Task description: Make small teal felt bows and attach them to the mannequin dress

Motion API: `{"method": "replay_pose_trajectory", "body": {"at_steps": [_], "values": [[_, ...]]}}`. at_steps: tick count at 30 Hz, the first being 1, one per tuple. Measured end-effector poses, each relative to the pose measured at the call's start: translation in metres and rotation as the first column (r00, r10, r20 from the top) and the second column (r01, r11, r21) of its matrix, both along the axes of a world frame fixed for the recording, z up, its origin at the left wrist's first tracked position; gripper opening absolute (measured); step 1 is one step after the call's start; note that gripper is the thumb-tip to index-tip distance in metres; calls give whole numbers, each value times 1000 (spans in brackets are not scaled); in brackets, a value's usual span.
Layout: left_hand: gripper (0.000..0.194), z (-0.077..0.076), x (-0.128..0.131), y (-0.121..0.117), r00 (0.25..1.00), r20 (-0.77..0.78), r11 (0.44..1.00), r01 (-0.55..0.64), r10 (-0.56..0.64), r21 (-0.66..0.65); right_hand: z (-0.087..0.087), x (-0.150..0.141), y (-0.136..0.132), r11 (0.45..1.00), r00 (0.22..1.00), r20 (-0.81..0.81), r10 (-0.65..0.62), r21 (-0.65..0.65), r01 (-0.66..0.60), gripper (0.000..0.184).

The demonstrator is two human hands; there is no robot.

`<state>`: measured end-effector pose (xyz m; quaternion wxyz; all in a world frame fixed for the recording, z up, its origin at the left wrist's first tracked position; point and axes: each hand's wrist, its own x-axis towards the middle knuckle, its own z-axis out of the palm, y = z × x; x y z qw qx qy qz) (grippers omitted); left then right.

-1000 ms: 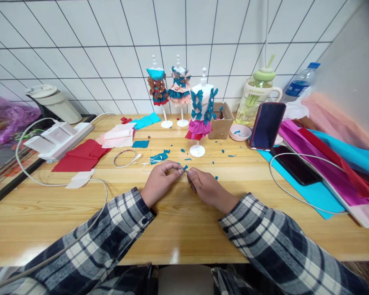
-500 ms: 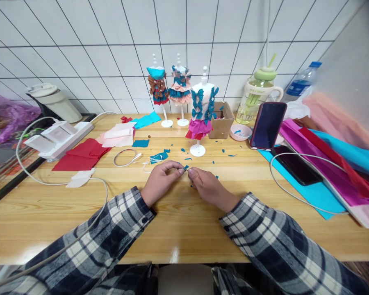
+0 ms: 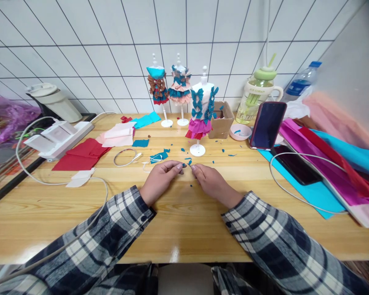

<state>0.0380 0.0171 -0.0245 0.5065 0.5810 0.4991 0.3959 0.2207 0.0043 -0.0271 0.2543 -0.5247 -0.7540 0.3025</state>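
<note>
Close together above the wooden table, my two hands pinch thumb to finger. Between the fingertips of my left hand (image 3: 162, 178) a bit of teal crepe paper (image 3: 183, 165) sticks out. My right hand (image 3: 213, 182) is closed too, with a small teal paper scrap (image 3: 190, 162) at its fingertips. A narrow gap parts the hands. Just beyond them stands a white mini dress form (image 3: 204, 98) with teal bows down its front and a magenta and red ruffled skirt. Teal scraps (image 3: 183, 150) lie around its base.
Two more dressed forms (image 3: 156, 84) stand behind, beside a small cardboard box (image 3: 223, 123) and a pink dish (image 3: 240, 132). A propped phone (image 3: 268, 125), another phone (image 3: 297, 164) and coloured paper sheets (image 3: 322, 159) fill the right. Red paper (image 3: 81, 155), cables and a power strip (image 3: 63, 139) lie left.
My hands have drawn slightly apart, the right one moving a little to the right. The teal strip that spanned their fingertips now shows as separate bits at each hand.
</note>
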Motion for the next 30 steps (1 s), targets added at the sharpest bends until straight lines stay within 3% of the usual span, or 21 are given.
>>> {"method": "replay_pose_trajectory", "body": {"at_steps": [4,8,11,13,16,19,23,30], "values": [[33,-3,-1,1,984,179,996,35,-20,-81,-1,8,2,992,929,351,-122,74,102,32],[34,-7,-1,2,955,294,988,77,-34,-135,-3,14,3,971,875,443,-193,217,105,21],[36,-9,-2,2,939,342,979,110,-46,-169,-3,15,4,928,914,333,-234,357,107,30],[37,-10,-2,2,932,358,976,119,-46,-183,-1,13,5,916,963,189,-192,386,107,33],[41,-8,-2,1,948,314,979,113,-55,-172,0,8,5,943,996,-42,-77,321,86,19],[44,-6,-1,1,965,250,983,121,-84,-138,1,3,4,978,978,-192,-86,169,119,15],[42,-4,0,-1,975,197,983,132,-105,-127,-1,0,2,988,950,-283,-135,32,150,12],[29,-1,1,-2,990,65,986,130,-123,-106,-4,-2,2,983,952,-263,-154,57,175,7]]}}
